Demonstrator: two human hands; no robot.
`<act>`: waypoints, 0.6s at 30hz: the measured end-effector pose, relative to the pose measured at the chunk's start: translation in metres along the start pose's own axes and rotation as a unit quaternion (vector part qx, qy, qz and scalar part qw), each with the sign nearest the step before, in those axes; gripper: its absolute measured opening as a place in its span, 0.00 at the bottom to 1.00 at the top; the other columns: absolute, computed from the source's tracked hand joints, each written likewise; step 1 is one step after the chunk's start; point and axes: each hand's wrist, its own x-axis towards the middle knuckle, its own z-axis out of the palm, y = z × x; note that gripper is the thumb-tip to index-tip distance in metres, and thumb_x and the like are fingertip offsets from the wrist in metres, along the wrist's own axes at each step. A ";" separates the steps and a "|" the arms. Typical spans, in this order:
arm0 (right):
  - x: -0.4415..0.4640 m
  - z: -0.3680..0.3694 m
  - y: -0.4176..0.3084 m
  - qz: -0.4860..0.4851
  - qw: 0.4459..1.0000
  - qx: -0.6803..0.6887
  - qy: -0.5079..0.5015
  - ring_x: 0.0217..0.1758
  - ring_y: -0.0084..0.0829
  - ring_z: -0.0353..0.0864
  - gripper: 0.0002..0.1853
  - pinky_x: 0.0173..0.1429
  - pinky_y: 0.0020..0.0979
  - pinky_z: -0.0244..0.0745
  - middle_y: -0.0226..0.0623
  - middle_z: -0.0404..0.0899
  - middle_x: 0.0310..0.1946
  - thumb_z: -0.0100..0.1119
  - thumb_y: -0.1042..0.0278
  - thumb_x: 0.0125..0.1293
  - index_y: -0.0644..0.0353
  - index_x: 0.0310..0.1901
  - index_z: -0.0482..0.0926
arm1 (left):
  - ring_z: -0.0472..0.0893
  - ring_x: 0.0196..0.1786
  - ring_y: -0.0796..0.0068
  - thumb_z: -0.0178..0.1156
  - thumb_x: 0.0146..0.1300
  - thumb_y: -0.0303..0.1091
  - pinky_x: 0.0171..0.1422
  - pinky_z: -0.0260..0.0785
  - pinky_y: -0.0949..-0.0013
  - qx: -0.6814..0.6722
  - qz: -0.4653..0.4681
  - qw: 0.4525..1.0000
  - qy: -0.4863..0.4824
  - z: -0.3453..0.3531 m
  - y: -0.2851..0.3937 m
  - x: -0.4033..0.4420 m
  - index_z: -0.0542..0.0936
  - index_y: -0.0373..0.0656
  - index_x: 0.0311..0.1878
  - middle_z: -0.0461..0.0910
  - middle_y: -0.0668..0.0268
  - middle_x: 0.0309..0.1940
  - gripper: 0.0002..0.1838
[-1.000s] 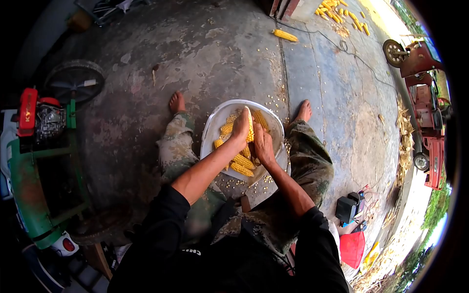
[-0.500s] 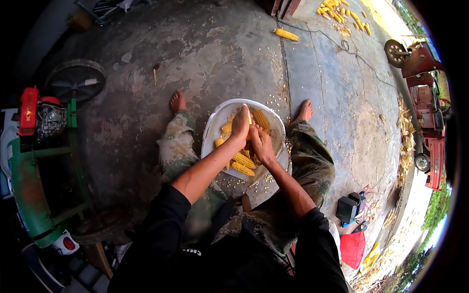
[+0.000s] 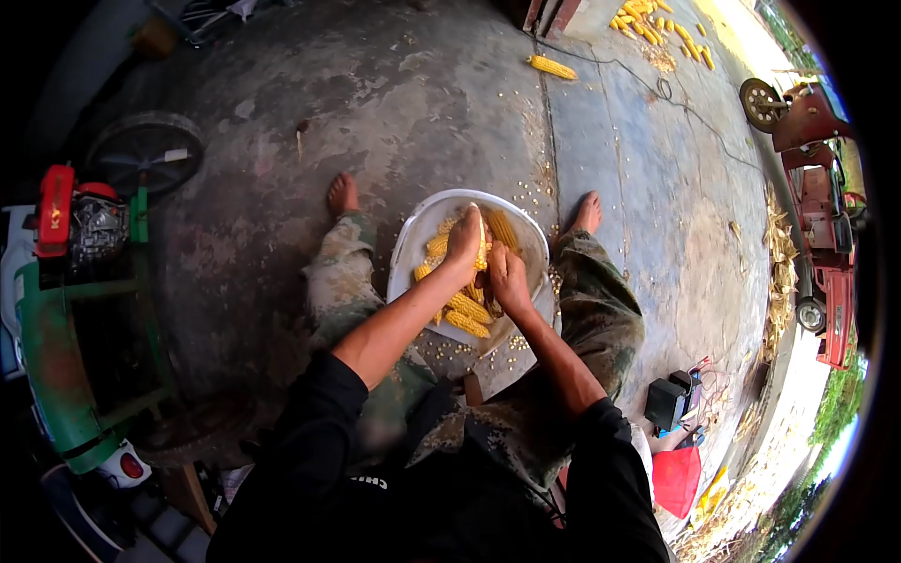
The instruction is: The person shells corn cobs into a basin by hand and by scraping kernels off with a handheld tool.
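A white basin stands on the floor between my feet, with several yellow corn cobs lying in it. My left hand is wrapped round one ear of corn above the basin. Part of that ear shows along the hand's right side, and its pale end pokes out at the top. My right hand is closed just to the right of the ear, a small gap away. Whatever its curled fingers hold, if anything, is hidden.
Loose kernels are scattered around the basin. A single corn ear lies farther off, near a pile of corn. On the left stands a green machine with a red engine. A red vehicle is at the right.
My right hand has come down and slightly right, away from the ear and my left hand. More of the ear now shows between them. The left hand has barely moved.
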 end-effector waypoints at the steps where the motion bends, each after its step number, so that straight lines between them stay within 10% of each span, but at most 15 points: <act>1: -0.001 -0.001 -0.003 0.046 0.997 0.058 -0.018 0.15 0.31 0.75 0.31 0.21 0.34 0.70 0.42 0.76 0.18 0.37 0.43 0.79 0.67 0.36 0.75 | 0.77 0.28 0.72 0.50 0.72 0.58 0.34 0.73 0.67 0.000 0.001 1.000 0.000 0.000 0.002 -0.001 0.75 0.44 0.39 0.75 0.65 0.26 0.24; 9: -0.012 0.006 -0.041 0.061 0.998 0.012 -0.019 0.17 0.29 0.75 0.38 0.24 0.32 0.69 0.39 0.76 0.18 0.34 0.36 0.77 0.70 0.41 0.79 | 0.79 0.30 0.66 0.45 0.74 0.59 0.35 0.75 0.63 -0.102 -0.035 0.994 0.024 0.004 0.009 -0.008 0.73 0.42 0.41 0.75 0.63 0.28 0.26; 16: 0.002 0.010 -0.010 -0.164 0.974 -0.099 0.120 0.26 0.39 0.81 0.33 0.35 0.38 0.73 0.48 0.77 0.23 0.36 0.44 0.80 0.71 0.55 0.79 | 0.76 0.29 0.70 0.42 0.75 0.54 0.34 0.71 0.63 -0.030 0.021 0.998 0.056 0.013 0.003 -0.012 0.73 0.44 0.33 0.73 0.66 0.26 0.24; 18: -0.004 0.001 -0.020 -0.049 0.997 -0.002 0.058 0.23 0.35 0.79 0.33 0.31 0.35 0.73 0.46 0.77 0.23 0.36 0.43 0.79 0.71 0.56 0.78 | 0.76 0.29 0.70 0.41 0.75 0.54 0.34 0.71 0.63 -0.035 0.012 0.998 0.048 0.010 0.006 -0.012 0.72 0.44 0.34 0.73 0.66 0.27 0.24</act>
